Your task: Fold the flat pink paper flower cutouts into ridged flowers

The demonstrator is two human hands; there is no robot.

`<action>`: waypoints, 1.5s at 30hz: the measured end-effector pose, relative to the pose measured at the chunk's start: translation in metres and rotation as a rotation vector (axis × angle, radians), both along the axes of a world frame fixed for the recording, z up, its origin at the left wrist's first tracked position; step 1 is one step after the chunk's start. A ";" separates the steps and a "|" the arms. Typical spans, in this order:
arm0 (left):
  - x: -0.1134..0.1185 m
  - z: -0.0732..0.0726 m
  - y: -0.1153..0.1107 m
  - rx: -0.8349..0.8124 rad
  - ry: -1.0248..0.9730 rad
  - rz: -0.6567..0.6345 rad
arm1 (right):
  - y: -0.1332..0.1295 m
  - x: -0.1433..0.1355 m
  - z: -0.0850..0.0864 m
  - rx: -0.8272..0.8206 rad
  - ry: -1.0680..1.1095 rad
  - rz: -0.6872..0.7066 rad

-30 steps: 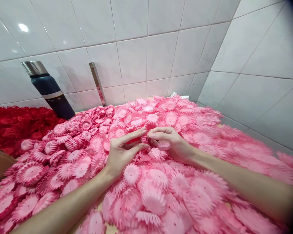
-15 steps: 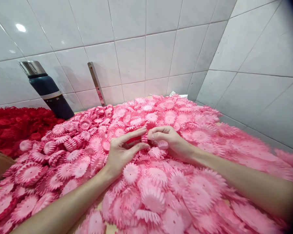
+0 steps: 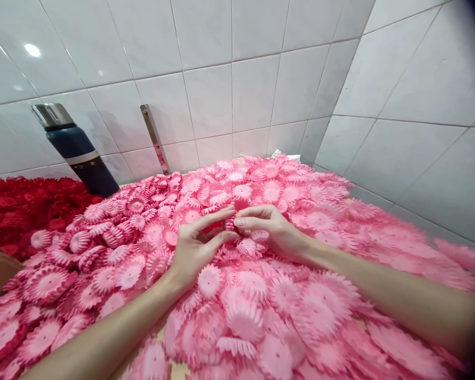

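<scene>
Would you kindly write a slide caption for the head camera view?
Left hand and right hand meet at a frilled pink piece over a pink heap, dark bottle behind.

1. Taking the spot between the hands as centre, the petal heap (image 3: pixel 316 306) spread all round it on the tabletop (image 3: pixel 178 369), which showed through at 6 o'clock
2. The left hand (image 3: pixel 193 245) lay at 8 o'clock and the right hand (image 3: pixel 280 233) at 3, both over the heap
3. The second heap (image 3: pixel 24 211) sat at 9 to 10 o'clock, adjoining the first
4. Nearer, just past 8, was a box (image 3: pixel 0 272)
5. The bottle (image 3: pixel 79 150) stood at 10, behind where the heaps met
6. A strip (image 3: pixel 154 138) stood at 11 against the back wall (image 3: pixel 217 95)
7. At 1, a scrap (image 3: pixel 294 158) lay beyond the heap; the side wall (image 3: pixel 419 95) rose at 2
</scene>
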State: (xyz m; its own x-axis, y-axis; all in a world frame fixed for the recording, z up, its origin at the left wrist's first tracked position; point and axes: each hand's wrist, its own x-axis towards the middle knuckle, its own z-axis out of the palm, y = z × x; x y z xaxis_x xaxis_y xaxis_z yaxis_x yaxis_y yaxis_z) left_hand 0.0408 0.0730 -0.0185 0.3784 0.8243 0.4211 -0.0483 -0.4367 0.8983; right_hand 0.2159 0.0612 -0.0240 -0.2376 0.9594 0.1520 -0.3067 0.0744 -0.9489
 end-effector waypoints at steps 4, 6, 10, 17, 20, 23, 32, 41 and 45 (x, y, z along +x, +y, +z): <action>0.000 0.000 0.000 -0.001 0.000 -0.007 | 0.000 -0.001 0.001 -0.023 -0.009 -0.027; 0.000 0.001 0.000 -0.005 0.004 -0.003 | 0.000 -0.001 0.002 -0.034 -0.021 -0.037; 0.001 0.001 0.000 -0.019 -0.013 0.020 | 0.000 -0.002 0.004 -0.054 -0.012 -0.032; 0.003 0.001 0.004 0.003 -0.096 0.167 | 0.002 -0.001 0.001 -0.085 0.050 -0.037; 0.004 0.003 0.004 -0.015 -0.116 0.202 | 0.003 0.000 0.000 -0.097 0.081 -0.029; 0.005 0.004 0.000 0.003 -0.103 0.187 | 0.003 0.001 0.000 -0.088 0.073 -0.016; 0.004 0.002 -0.003 0.034 -0.088 0.090 | -0.003 -0.005 0.002 0.082 -0.144 -0.065; 0.004 0.001 0.005 -0.042 -0.132 0.230 | -0.002 -0.006 0.005 -0.018 -0.033 -0.052; 0.002 0.001 0.010 -0.042 -0.145 0.368 | -0.003 -0.005 0.004 -0.049 0.086 0.016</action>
State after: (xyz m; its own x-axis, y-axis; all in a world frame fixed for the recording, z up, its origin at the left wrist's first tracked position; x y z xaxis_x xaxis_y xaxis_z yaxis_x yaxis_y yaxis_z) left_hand 0.0425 0.0834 -0.0177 -0.0064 0.9113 0.4118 -0.0233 -0.4118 0.9110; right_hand 0.2110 0.0581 -0.0204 -0.2413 0.9623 0.1252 -0.3879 0.0227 -0.9214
